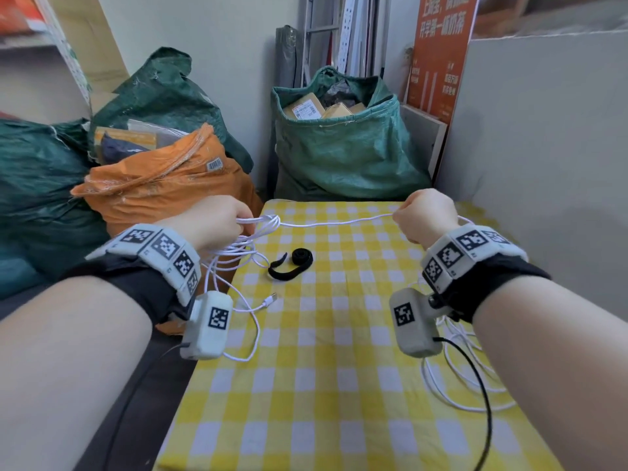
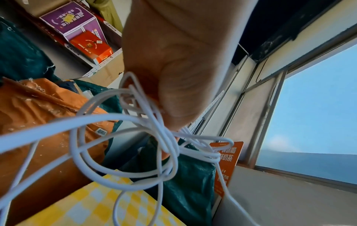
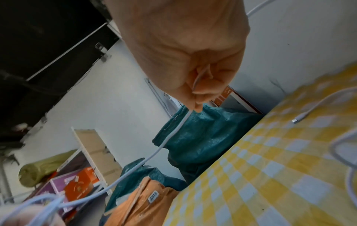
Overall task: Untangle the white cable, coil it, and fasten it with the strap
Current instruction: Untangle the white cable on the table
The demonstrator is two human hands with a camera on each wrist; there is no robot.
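Observation:
A white cable [image 1: 334, 222] stretches taut across the far end of the yellow checked table [image 1: 323, 385] between my two hands. My left hand [image 1: 217, 219] grips a bunch of tangled loops [image 2: 154, 137] at the table's left edge; more loops hang below it and one plug [image 1: 270, 298] lies on the cloth. My right hand [image 1: 424, 215] is closed in a fist round the cable [image 3: 173, 131], which runs on to loose turns [image 1: 462, 375] at the right edge. A black strap [image 1: 292, 265], partly curled, lies on the cloth between the hands.
An orange sack [image 1: 163, 185] and green sacks [image 1: 343, 144] crowd the floor left of and behind the table. A grey wall [image 1: 543, 147] closes off the right side. Shelves with boxes [image 2: 77, 30] stand at the left.

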